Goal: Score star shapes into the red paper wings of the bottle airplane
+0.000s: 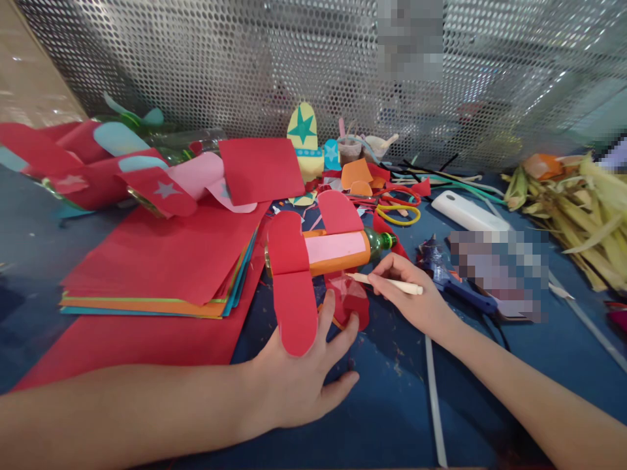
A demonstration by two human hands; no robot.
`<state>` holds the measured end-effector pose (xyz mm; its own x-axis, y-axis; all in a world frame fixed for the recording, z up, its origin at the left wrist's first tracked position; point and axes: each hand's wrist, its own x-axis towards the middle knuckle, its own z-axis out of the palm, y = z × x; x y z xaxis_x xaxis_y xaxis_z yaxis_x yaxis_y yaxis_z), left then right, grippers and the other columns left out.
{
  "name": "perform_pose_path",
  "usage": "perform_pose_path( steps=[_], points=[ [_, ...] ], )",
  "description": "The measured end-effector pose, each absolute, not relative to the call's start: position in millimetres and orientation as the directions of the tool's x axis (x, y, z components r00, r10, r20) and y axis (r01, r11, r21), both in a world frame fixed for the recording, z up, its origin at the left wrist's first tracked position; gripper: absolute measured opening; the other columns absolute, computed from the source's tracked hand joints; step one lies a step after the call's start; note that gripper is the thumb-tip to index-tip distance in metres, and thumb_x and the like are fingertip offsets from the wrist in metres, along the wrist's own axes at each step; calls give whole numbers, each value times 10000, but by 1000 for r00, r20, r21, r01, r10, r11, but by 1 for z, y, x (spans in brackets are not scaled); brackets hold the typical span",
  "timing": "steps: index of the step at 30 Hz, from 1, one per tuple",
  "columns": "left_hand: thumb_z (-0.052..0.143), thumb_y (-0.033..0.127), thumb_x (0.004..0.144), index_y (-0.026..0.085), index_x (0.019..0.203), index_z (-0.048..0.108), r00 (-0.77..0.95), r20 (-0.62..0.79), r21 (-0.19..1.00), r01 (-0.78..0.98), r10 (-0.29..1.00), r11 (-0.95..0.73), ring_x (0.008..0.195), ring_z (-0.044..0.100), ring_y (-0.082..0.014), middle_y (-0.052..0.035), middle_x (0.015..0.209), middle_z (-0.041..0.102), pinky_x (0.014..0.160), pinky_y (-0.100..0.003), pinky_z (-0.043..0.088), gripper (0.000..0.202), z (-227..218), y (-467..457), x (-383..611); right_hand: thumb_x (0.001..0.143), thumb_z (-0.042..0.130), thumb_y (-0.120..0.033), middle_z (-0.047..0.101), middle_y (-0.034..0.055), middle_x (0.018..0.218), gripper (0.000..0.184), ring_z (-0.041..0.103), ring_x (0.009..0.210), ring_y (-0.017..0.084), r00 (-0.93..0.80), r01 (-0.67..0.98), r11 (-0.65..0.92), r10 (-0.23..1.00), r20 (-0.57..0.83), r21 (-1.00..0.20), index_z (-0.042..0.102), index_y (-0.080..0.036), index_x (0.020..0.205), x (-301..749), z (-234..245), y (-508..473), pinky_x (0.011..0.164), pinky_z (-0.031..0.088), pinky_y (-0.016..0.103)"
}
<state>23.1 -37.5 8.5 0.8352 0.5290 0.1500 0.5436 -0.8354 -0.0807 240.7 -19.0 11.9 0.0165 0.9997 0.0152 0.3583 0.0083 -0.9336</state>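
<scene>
My right hand [409, 294] pinches a slim cream-coloured pen [399, 285]. The pen's tip is at a star shape [347, 287] on a rounded red paper piece [353, 312]. My left hand [308, 372] lies with fingers spread, its fingertips on that red piece. Just beyond the hands, a small green bottle [379, 241] lies on its side, neck to the right. Orange paper [343, 263] and a pink strip [337, 248] wrap it. Long red paper flaps [292, 281] stick out from it, one reaching over the back of my left hand.
Stacked coloured paper [161, 261] and paper-covered bottles [161, 189] are at left. Behind are a yellow paper model [304, 137], scraps and yellow-and-red-handled scissors [401, 214]. At right lie a blue glue gun [460, 290], a white bar [470, 212] and dried husks [582, 215]. A perforated metal panel [235, 65] stands behind.
</scene>
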Motion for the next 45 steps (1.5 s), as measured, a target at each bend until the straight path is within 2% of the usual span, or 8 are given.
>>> perform_pose_path(
  steps=[10, 13, 18, 23, 26, 34, 42, 45],
  points=[
    [367, 527, 922, 234, 1366, 473, 843, 152, -83, 531, 516, -843, 1096, 522, -392, -176, 1398, 415, 809, -509, 490, 543, 8, -37, 23, 819, 545, -286, 488, -58, 530, 169, 430, 494, 101, 73, 296, -34, 997, -13, -955, 461, -215, 691, 243, 11, -18, 494, 335, 237],
    [363, 507, 930, 235, 1364, 475, 849, 169, -99, 520, 501, -848, 1101, 516, -393, -169, 1387, 429, 803, -509, 492, 524, 8, -37, 23, 804, 536, -269, 475, -62, 524, 146, 424, 491, 99, 60, 295, -34, 998, -17, -955, 460, -214, 692, 244, 12, -18, 488, 323, 234],
    [386, 527, 914, 233, 1366, 472, 833, 166, -60, 543, 528, -838, 1095, 526, -380, -183, 1364, 449, 822, -504, 488, 546, 7, -37, 22, 771, 539, -246, 452, -64, 535, 117, 400, 491, 95, 41, 305, -29, 999, -17, -952, 462, -213, 690, 243, 13, -19, 474, 303, 231],
    [370, 518, 923, 231, 1366, 471, 836, 170, -66, 537, 521, -841, 1100, 524, -383, -184, 1381, 430, 828, -506, 486, 538, 6, -37, 22, 844, 493, -347, 498, -42, 546, 201, 445, 513, 112, 30, 298, -20, 999, -12, -954, 464, -215, 695, 242, 16, -20, 511, 351, 247],
    [370, 530, 918, 234, 1368, 469, 825, 163, -59, 555, 541, -830, 1092, 531, -394, -202, 1379, 424, 817, -519, 486, 548, 5, -38, 22, 876, 460, -392, 477, -52, 500, 247, 420, 479, 113, 32, 314, -9, 1000, 1, -949, 449, -222, 697, 241, 17, -20, 494, 336, 249],
    [389, 529, 916, 227, 1340, 508, 833, 193, -78, 540, 518, -838, 1100, 522, -391, -189, 1370, 441, 825, -510, 481, 533, 6, -37, 23, 784, 545, -267, 454, -66, 542, 108, 388, 479, 93, -1, 306, -4, 1000, -5, -952, 469, -211, 733, 243, 15, -20, 460, 295, 227],
    [387, 512, 919, 233, 1346, 500, 842, 194, -92, 526, 503, -845, 1098, 519, -375, -160, 1362, 463, 812, -486, 492, 522, 9, -37, 24, 851, 537, -333, 518, -41, 559, 188, 468, 523, 103, 22, 315, 23, 999, 31, -949, 483, -208, 722, 242, 12, -20, 518, 370, 234],
    [364, 515, 926, 236, 1344, 502, 834, 197, -76, 537, 515, -840, 1095, 524, -370, -168, 1349, 473, 821, -493, 490, 521, 7, -37, 23, 897, 474, -377, 536, -35, 532, 243, 482, 508, 109, 9, 279, 45, 999, 49, -959, 471, -213, 717, 242, 12, -21, 529, 388, 243]
  ],
)
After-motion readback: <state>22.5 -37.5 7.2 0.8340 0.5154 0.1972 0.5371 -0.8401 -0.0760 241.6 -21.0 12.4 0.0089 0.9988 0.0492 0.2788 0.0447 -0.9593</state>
